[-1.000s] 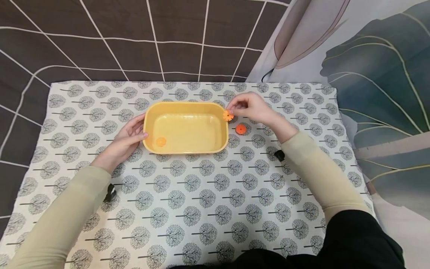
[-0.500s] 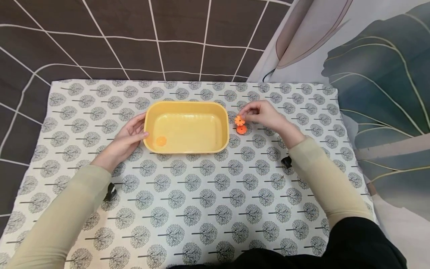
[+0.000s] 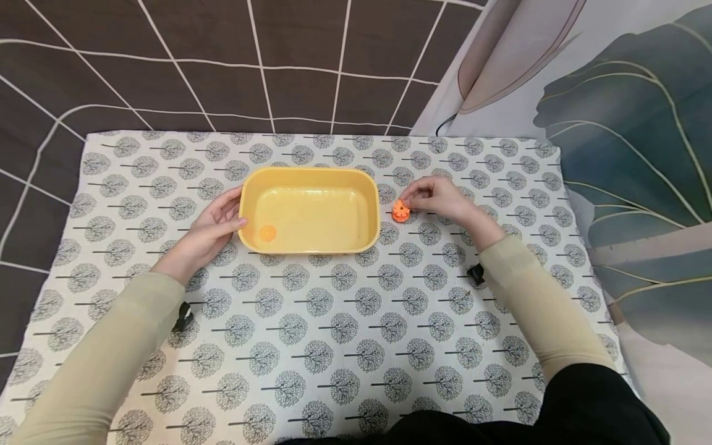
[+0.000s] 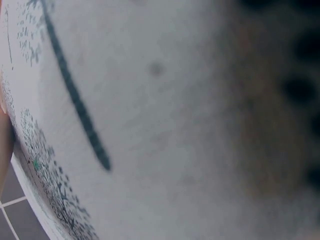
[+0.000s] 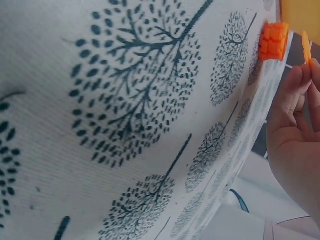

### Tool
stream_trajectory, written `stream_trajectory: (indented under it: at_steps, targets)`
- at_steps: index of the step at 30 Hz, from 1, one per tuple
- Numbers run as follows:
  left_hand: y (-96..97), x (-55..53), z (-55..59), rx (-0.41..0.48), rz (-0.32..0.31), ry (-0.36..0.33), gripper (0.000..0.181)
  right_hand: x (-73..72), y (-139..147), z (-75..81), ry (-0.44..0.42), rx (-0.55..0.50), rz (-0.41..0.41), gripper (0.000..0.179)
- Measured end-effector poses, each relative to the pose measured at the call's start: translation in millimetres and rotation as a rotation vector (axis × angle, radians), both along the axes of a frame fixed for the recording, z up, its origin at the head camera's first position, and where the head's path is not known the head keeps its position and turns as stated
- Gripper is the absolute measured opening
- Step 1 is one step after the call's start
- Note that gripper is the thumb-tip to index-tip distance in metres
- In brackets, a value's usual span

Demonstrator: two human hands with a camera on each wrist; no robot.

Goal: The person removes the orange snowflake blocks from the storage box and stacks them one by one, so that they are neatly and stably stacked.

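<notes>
My left hand point(image 3: 207, 230) is at the left end of a yellow plastic basin point(image 3: 311, 246), thumb over the rim and fingers against the outer wall. Between thumb and fingers, my right hand point(image 3: 436, 196) pinches a thin orange notched disc point(image 3: 401, 208), shaped like a flower. Directly beneath it on the cloth is a thicker orange wheel-like piece point(image 5: 273, 41) with a blocky tread. The right wrist view shows a small gap between disc point(image 5: 306, 47) and piece. Inside the basin, a paler orange round piece point(image 3: 267, 233) lies near the front left corner. The left wrist view is mostly blurred cloth.
A white cloth point(image 3: 334, 346) printed with grey trees covers the table. Behind its far edge hangs a dark brown curtain point(image 3: 300, 93) with white lines. A leaf-patterned curtain point(image 3: 628, 154) hangs at the right. Dark wrist mounts point(image 3: 475, 274) sit on both forearms.
My right hand has moved from beside the basin's right rim, rightward and then down, bringing the orange disc over the thicker orange piece. My left hand and the basin have stayed in place.
</notes>
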State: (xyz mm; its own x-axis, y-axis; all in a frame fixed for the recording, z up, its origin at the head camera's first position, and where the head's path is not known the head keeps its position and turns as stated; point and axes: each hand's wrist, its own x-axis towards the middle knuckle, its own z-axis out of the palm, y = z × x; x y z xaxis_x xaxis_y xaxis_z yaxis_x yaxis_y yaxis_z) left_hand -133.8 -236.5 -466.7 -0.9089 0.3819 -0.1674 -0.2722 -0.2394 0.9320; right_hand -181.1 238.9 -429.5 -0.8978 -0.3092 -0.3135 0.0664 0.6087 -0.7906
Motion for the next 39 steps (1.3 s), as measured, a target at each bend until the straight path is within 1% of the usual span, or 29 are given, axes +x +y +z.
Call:
stream_trajectory:
  at_steps: [5,9,17,23,31,36,39]
  targets:
    - [0.1,-0.4,-0.7,-0.01,0.001,0.005,0.071,2.0,1,-1.1,-0.014,-0.008,0.006,0.018]
    - [0.3,-0.4,-1.0,-0.022,-0.003,0.013,0.071,2.0,2,-3.8,-0.035,-0.021,-0.007,0.018]
    - [-0.2,-0.4,-2.0,-0.016,-0.007,0.017,0.071,0.2,5,-11.8,-0.044,-0.027,-0.02,0.02]
    - [-0.8,-0.4,-2.2,-0.025,-0.009,0.02,0.07,2.1,6,-12.9,-0.048,-0.041,-0.014,0.021]
    - [-0.2,0.5,-0.2,-0.037,-0.004,0.007,0.074,2.2,5,-14.6,-0.065,-0.024,-0.016,0.023]
    - [-0.7,0.4,-0.3,-0.042,-0.004,0.002,0.074,2.4,3,-14.7,-0.077,0.001,-0.039,0.023]
    - [-0.9,0.2,-0.4,-0.054,-0.005,-0.004,0.074,2.9,3,-14.7,-0.079,-0.002,-0.044,0.024]
